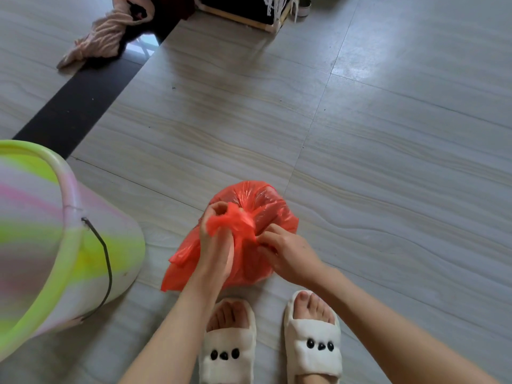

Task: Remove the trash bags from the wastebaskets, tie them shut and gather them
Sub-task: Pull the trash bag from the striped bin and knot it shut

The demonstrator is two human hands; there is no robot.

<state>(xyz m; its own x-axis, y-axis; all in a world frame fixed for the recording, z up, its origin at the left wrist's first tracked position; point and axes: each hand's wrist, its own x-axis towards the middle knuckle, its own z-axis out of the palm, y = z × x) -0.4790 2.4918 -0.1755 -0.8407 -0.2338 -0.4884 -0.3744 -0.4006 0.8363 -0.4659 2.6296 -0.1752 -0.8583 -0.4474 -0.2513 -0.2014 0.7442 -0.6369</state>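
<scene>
Both bare forearms reach down and forward from the bottom of the view, coming together over a red bag [257, 206] that sits on the floor just ahead of the person's feet. The left hand [214, 234] is turned with its fingers curled upward, its grip closed round a bunched strip of the bag's gathered top. The right hand [285, 252] sits lower and to the right, knuckles up, its fingertips pinching another fold of the red plastic at the neck, so both grips are closed on the same bag and nearly touching each other. The bag itself bulges out beyond the hands, full and rounded, with a loose flap trailing down to the left of the left wrist. The floor [388, 139] is pale grey tile with a wavy wood-like grain and thin dark joints. A dark strip [80, 106] runs diagonally across it at upper left. Close on the left stands a bucket [55, 245], striped green, pink and white, with a dark wire handle hanging down its side; it is apart from the bag. A pinkish cloth [102, 37] lies crumpled at the top left, and a wooden-framed piece of furniture [243, 16] stands at the top edge. The feet wear white slippers [315, 347] with small black dots like faces.
</scene>
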